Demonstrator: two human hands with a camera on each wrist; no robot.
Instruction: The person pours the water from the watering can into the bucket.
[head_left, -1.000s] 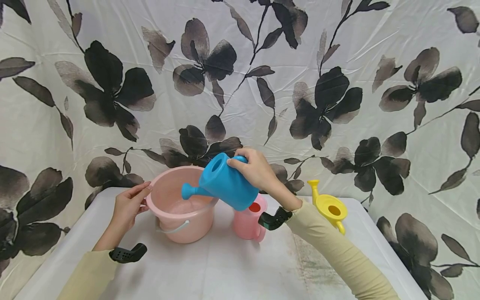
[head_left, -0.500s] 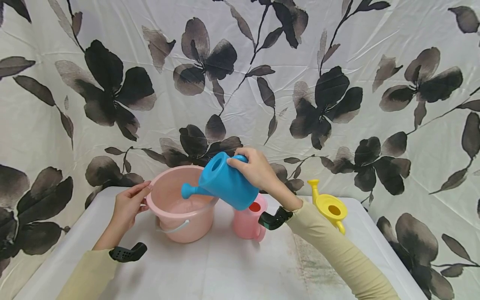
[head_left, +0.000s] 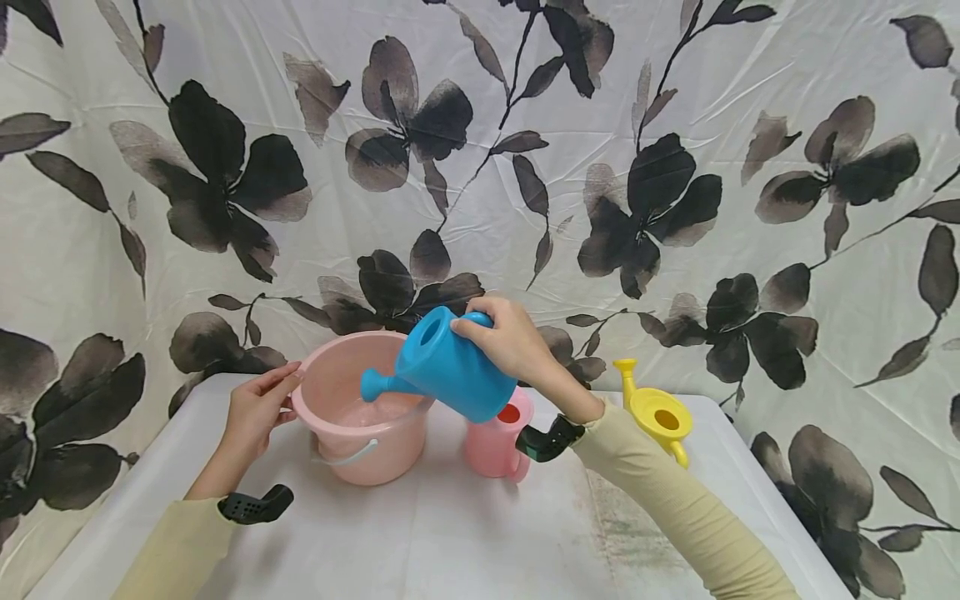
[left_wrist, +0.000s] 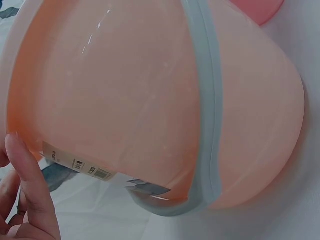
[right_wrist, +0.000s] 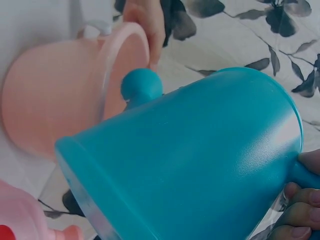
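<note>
A blue watering can (head_left: pixel 457 367) is tipped to the left, its spout head (head_left: pixel 372 385) over the mouth of a pink bucket (head_left: pixel 382 458). My right hand (head_left: pixel 510 337) grips the can's handle, and curled fingers (right_wrist: pixel 300 220) show round it in the right wrist view. My left hand (head_left: pixel 255 410) pinches the bucket's rim at its left side, with the thumb (left_wrist: pixel 27 170) on the outer wall. Shallow water seems to lie in the bucket's bottom. A pale handle (left_wrist: pixel 207 100) hangs down the bucket's front.
A pink watering can (head_left: pixel 491 446) stands right of the bucket, partly behind the blue can. Farther right sits a yellow watering can (head_left: pixel 663 417), near my right sleeve. White cloth covers the table (head_left: pixel 360 542); a floral curtain (head_left: pixel 480 208) hangs behind.
Hardly anything differs: the blue watering can has shifted very slightly left over the bucket, still tipped. My left hand keeps its place on the rim.
</note>
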